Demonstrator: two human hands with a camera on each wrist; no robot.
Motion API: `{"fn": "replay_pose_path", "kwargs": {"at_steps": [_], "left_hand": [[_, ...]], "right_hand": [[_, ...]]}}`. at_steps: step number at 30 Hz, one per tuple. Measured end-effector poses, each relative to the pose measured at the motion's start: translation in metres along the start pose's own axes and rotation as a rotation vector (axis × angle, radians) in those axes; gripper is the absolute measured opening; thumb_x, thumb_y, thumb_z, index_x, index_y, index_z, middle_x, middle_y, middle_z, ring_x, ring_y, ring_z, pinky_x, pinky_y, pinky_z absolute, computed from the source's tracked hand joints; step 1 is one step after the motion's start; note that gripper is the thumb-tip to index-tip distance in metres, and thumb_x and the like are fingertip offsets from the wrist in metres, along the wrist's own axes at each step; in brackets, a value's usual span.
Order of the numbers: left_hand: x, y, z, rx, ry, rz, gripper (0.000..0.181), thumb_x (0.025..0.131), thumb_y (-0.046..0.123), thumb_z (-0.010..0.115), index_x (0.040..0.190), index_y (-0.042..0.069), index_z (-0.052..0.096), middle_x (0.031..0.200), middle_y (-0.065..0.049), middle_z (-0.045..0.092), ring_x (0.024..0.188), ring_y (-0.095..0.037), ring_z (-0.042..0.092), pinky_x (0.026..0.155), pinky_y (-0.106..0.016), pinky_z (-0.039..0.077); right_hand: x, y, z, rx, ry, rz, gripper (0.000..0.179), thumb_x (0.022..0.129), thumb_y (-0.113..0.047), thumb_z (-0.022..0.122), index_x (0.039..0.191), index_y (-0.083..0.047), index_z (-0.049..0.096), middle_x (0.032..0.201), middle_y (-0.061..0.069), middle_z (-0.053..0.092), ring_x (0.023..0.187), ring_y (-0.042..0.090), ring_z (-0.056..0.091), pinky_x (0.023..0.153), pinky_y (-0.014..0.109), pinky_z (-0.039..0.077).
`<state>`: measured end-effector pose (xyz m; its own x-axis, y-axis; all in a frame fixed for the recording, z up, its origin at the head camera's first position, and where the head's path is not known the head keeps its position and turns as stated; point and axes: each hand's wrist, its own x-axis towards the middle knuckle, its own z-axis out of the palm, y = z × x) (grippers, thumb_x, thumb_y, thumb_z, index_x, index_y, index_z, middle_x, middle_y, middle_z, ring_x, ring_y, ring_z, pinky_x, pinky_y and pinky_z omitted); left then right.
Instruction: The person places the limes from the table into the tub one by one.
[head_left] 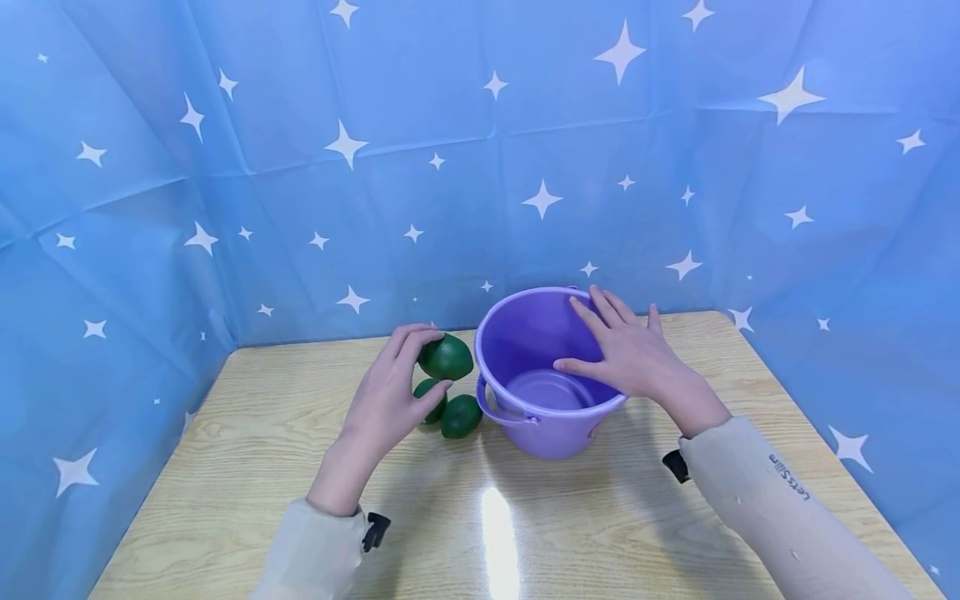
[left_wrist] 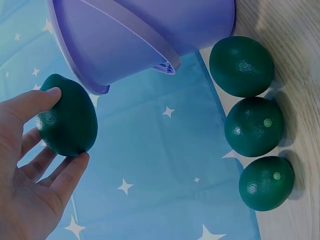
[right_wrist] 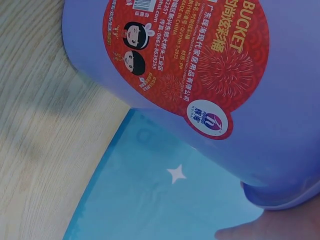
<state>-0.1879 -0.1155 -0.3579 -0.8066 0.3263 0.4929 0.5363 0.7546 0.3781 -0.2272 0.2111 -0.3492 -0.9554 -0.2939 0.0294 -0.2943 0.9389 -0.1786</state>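
Note:
My left hand (head_left: 384, 402) pinches a dark green lime (head_left: 448, 358) between thumb and fingers, raised at the left side of the purple bucket (head_left: 551, 433). The left wrist view shows this held lime (left_wrist: 70, 117) clear of the table. Three more limes lie in a row beside the bucket, the nearest to it being a plain-sided lime (left_wrist: 241, 66). At the bucket's right rim, my right hand (head_left: 633, 354) lies with straight, spread fingers, its thumb reaching over the opening. Inside, the visible bucket floor is bare. In the right wrist view, a red printed label (right_wrist: 200, 65) covers the bucket's side.
Everything stands on a light wooden table (head_left: 247, 467). A blue cloth with white stars (head_left: 420, 100) hangs behind and along both sides, close to the table's edges. The bucket's handle (head_left: 498, 412) hangs down at its left front.

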Motion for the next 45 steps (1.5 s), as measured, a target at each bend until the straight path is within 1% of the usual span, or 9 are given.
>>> {"fn": "replay_pose_path", "kwargs": {"at_steps": [7,13,22,45], "left_hand": [[0.002,0.001,0.0,0.003,0.001,0.0,0.06,0.081,0.017,0.084,0.133,0.011,0.054,0.138,-0.006,0.053,0.124,-0.025,0.059,0.102,-0.042,0.055],[0.004,0.004,0.0,0.01,0.01,0.016,0.059,0.081,0.017,0.083,0.132,0.012,0.054,0.137,-0.006,0.054,0.123,-0.024,0.06,0.102,-0.04,0.055],[0.007,0.006,-0.001,0.008,0.014,0.025,0.059,0.082,0.017,0.083,0.132,0.011,0.054,0.137,-0.006,0.054,0.124,-0.025,0.059,0.103,-0.041,0.054],[0.011,0.009,0.001,-0.002,0.021,0.047,0.058,0.082,0.017,0.082,0.133,0.011,0.054,0.138,-0.007,0.053,0.125,-0.026,0.058,0.1,-0.04,0.056]], "right_hand": [[0.0,0.0,0.0,0.005,-0.003,-0.001,0.098,0.088,-0.075,0.05,0.161,-0.02,0.015,0.168,0.018,0.004,0.155,0.042,0.006,0.11,0.084,-0.001],[0.0,0.0,0.0,0.008,0.0,0.0,0.098,0.088,-0.075,0.051,0.161,-0.02,0.015,0.168,0.017,0.004,0.155,0.041,0.006,0.11,0.084,0.0],[0.0,-0.001,-0.001,0.007,0.003,-0.002,0.098,0.088,-0.074,0.051,0.161,-0.02,0.016,0.168,0.018,0.004,0.155,0.042,0.007,0.11,0.084,0.001],[0.0,0.0,-0.001,0.006,-0.003,0.002,0.098,0.088,-0.075,0.05,0.161,-0.02,0.015,0.168,0.018,0.003,0.155,0.042,0.006,0.11,0.084,0.001]]}}
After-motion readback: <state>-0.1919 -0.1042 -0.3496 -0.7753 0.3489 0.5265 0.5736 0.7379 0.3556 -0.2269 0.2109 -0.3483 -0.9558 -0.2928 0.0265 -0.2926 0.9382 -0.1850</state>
